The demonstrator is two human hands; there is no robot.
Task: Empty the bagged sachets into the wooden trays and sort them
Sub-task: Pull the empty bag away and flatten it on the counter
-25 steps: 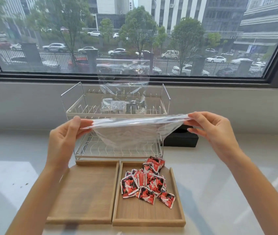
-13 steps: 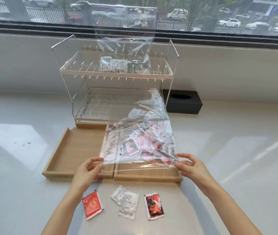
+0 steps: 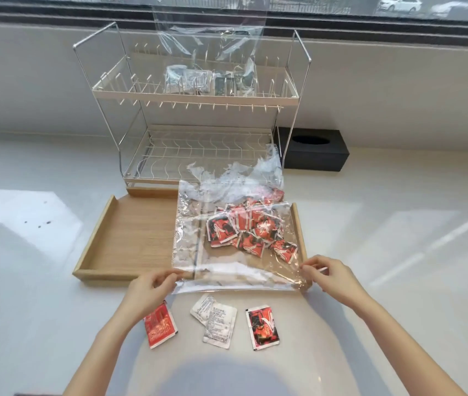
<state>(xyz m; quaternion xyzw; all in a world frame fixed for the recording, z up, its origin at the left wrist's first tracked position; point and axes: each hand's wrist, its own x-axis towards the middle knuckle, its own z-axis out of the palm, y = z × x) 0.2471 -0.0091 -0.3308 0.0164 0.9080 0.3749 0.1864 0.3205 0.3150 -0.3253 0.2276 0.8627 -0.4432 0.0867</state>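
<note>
My left grip and right grip pinch the empty bag flat by its near corners; its red sachets lie in the right tray, at the worktop's middle.

Sachets in right tray; rack behind trays.

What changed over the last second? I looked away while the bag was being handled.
The empty clear bag, held stretched up in front of the dish rack, has come down flat over the right wooden tray and its red sachets. The left hand and right hand still pinch its near edge. The sachet pile and both trays stayed put.
</note>
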